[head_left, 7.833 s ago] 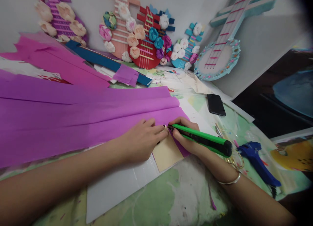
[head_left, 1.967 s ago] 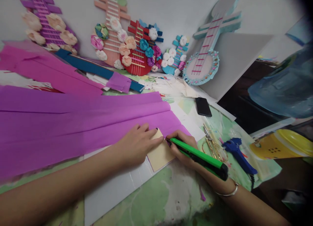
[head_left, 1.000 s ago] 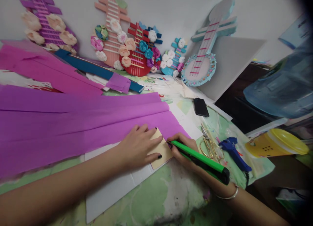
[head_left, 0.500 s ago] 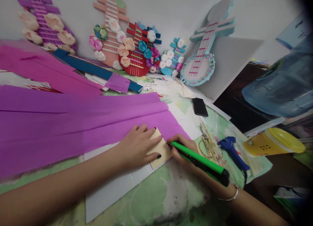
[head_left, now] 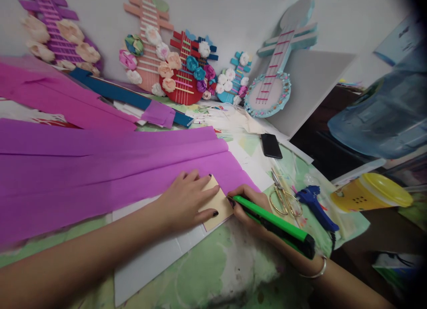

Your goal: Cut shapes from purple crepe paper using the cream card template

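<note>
My left hand (head_left: 186, 201) lies flat with fingers spread, pressing a cream card (head_left: 218, 203) onto the long purple crepe paper (head_left: 100, 166). My right hand (head_left: 248, 207) grips a green utility knife (head_left: 276, 220) like a pen, its tip at the card's right edge where it meets the purple paper. A white board (head_left: 156, 260) lies under the card and paper.
Gold-handled scissors (head_left: 283, 197), a blue glue gun (head_left: 316, 206) and a black phone (head_left: 271, 145) lie to the right. A yellow tub (head_left: 370, 191) and a blue water jug (head_left: 383, 113) stand further right. Flower-decorated paper guitars (head_left: 182, 64) lean on the back wall.
The knife tip has crept down along the card's right edge toward me. My left hand has spread flatter over the card. The view has shifted a little.
</note>
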Demonstrator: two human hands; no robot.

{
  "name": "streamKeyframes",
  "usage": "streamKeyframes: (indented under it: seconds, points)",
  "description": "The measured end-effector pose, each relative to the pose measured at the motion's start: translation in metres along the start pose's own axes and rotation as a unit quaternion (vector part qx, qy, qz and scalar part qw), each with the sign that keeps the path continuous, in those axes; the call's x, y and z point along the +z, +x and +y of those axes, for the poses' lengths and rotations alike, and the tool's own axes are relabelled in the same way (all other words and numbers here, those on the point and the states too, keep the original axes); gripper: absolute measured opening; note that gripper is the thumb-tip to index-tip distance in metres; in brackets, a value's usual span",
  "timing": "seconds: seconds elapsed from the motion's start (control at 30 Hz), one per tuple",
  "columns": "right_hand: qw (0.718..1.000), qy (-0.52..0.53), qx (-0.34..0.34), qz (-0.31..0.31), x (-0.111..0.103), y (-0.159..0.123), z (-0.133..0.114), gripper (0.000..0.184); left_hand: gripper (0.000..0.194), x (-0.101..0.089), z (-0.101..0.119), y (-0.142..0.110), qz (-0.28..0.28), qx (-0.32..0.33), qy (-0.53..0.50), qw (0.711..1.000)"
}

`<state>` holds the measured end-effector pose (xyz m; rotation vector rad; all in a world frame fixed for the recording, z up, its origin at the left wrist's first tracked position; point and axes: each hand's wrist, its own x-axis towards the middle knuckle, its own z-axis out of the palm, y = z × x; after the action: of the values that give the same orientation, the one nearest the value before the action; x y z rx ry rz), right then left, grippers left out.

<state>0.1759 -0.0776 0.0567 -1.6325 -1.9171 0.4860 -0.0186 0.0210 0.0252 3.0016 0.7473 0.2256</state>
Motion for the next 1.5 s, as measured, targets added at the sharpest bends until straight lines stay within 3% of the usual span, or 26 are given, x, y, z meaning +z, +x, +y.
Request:
streamKeyframes:
  seconds: [0.43, 0.83, 1.5]
  points:
    - [1.000, 0.013, -0.024, 0.011, 0.004, -0.005, 0.015, 0.015, 0.041, 0.000, 0.007, -0.001, -0.007, 0.004, 0.062, 0.998]
    - [1.000, -0.008, -0.005, -0.014, -0.009, -0.011, -0.006, 0.015, 0.043, 0.005, 0.006, 0.001, -0.001, 0.014, 0.082, 0.996]
    - [1.000, -0.019, -0.009, 0.020, 0.001, -0.023, 0.013, 0.013, 0.042, 0.008, 0.004, 0.000, 0.009, 0.015, 0.098, 0.995]
